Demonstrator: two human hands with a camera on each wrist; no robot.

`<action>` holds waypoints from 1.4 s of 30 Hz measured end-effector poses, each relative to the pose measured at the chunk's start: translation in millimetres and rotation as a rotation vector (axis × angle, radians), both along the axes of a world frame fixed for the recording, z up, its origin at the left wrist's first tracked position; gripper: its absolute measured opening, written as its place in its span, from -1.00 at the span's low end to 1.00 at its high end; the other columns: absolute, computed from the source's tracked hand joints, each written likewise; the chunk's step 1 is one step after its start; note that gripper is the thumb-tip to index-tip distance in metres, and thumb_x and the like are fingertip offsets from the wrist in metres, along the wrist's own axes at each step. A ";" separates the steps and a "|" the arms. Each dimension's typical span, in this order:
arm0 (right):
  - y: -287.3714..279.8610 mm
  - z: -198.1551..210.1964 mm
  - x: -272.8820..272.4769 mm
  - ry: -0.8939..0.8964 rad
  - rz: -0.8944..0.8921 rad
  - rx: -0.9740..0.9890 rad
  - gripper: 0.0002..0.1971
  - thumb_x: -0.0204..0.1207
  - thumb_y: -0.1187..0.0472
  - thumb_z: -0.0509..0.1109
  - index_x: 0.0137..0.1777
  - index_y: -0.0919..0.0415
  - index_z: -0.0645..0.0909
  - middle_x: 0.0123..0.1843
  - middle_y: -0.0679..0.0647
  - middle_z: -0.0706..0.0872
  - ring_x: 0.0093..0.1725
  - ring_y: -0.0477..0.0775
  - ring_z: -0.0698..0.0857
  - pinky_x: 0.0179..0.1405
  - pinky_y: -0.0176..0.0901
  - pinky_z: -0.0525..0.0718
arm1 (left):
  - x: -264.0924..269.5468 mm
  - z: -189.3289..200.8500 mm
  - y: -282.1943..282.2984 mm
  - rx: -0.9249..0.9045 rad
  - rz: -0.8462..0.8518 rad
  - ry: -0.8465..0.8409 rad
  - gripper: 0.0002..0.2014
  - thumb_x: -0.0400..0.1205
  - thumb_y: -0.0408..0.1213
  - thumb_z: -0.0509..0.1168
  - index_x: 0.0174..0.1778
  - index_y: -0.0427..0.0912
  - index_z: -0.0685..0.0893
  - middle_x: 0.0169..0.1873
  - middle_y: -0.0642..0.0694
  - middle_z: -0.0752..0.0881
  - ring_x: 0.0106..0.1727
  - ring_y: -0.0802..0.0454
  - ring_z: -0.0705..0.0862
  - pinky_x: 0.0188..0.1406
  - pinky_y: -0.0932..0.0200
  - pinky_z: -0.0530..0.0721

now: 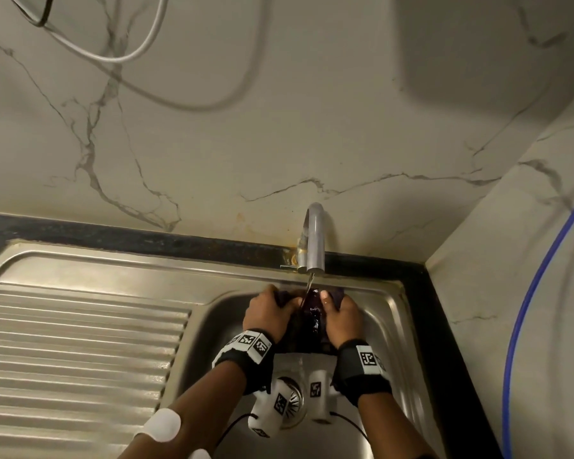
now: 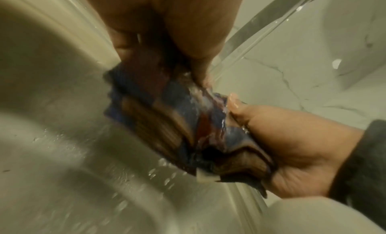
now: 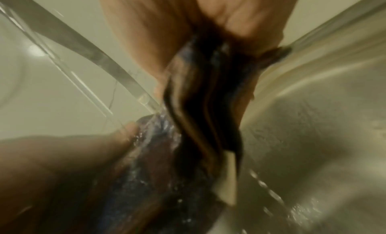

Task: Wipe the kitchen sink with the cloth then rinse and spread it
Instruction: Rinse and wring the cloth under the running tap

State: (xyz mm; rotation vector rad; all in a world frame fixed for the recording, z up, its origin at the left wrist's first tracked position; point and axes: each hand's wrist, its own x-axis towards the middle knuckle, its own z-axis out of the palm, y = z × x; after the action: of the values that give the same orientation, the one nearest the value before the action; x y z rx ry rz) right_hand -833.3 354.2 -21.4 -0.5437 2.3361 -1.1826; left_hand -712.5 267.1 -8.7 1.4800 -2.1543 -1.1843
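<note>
**Cloth held under the running tap over the sink bowl**

Both hands work in the back part of the sink (image 1: 391, 313) bowl, close to its rear wall and just below the tap (image 1: 315, 240), with open basin on either side of them and nearer the person. The left hand (image 1: 265, 313) has its fingers curled around one side of the cloth (image 1: 312, 321), and the right hand (image 1: 342, 318) pinches the other side with thumb on top, so the dark, blue-and-brown patterned cloth hangs bunched between them. A thin stream of water (image 1: 309, 282) falls from the spout onto the cloth's upper edge; drops run off below into the bowl. The drain strainer (image 1: 294, 397) sits in the bowl floor beneath the wrists. Left of the bowl lies the ribbed steel draining board (image 1: 80, 352). A dark worktop (image 1: 444, 326) edge frames the sink, and veined marble-look wall (image 1: 279, 127) rises behind. A white cable (image 1: 140, 51) loops on the wall, and a blue hose (image 1: 524, 309) runs down the right side.
</note>
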 end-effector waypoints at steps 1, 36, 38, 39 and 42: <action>4.4 3.9 -2.2 0.010 0.004 0.000 -0.62 0.64 -0.04 0.26 0.21 0.28 0.60 0.07 0.22 0.75 0.10 0.24 0.70 -0.03 -0.18 0.50 | 2.0 -0.6 -1.1 -0.002 0.022 0.025 -0.63 0.50 -0.01 0.43 0.07 -0.12 0.50 0.02 -0.05 0.70 0.05 -0.10 0.69 0.04 0.07 0.63; -11.6 36.3 28.5 -0.305 0.359 0.047 -0.78 0.66 0.28 0.17 0.12 0.16 0.66 0.00 0.08 0.77 0.01 0.03 0.72 0.00 -0.17 0.63 | 1.2 23.9 12.3 1.072 0.087 0.806 -0.45 0.72 0.16 -0.07 0.53 -0.04 0.45 0.42 -0.21 0.55 0.39 -0.14 0.54 0.40 -0.10 0.48; -11.4 37.6 20.3 -0.278 0.292 0.013 -0.75 0.63 0.37 0.16 0.12 0.14 0.62 -0.05 0.06 0.74 0.00 0.04 0.71 -0.14 -0.22 0.56 | 0.6 17.0 6.5 0.790 0.002 0.702 -0.57 0.68 -0.37 0.18 0.49 -0.04 0.43 0.39 -0.25 0.54 0.23 -0.10 0.61 0.17 -0.02 0.63; -11.7 38.4 15.3 -0.268 0.255 -0.006 -0.73 0.61 0.41 0.16 0.17 0.15 0.60 0.00 0.09 0.73 0.06 0.10 0.70 -0.09 -0.19 0.55 | 2.9 12.6 4.0 0.535 -0.146 0.562 -0.39 0.59 -0.53 0.24 0.52 0.02 0.34 0.49 -0.25 0.41 0.34 -0.12 0.56 0.30 -0.06 0.60; -12.0 42.1 2.6 -0.338 0.290 -0.035 -0.66 0.61 0.46 0.15 0.22 0.09 0.57 0.07 0.10 0.72 0.15 0.15 0.68 0.13 -0.06 0.59 | 11.2 -3.5 -0.9 -0.242 -0.602 -0.131 0.09 0.48 -0.28 0.42 0.65 0.11 -0.32 0.63 -0.07 -0.40 0.65 -0.22 -0.29 0.63 -0.18 -0.13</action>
State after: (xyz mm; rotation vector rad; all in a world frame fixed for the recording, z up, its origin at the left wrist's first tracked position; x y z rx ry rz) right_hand -830.7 342.1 20.8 -0.6165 1.8841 -1.0845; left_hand -701.4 266.2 -12.2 0.8489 -2.8281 -0.9477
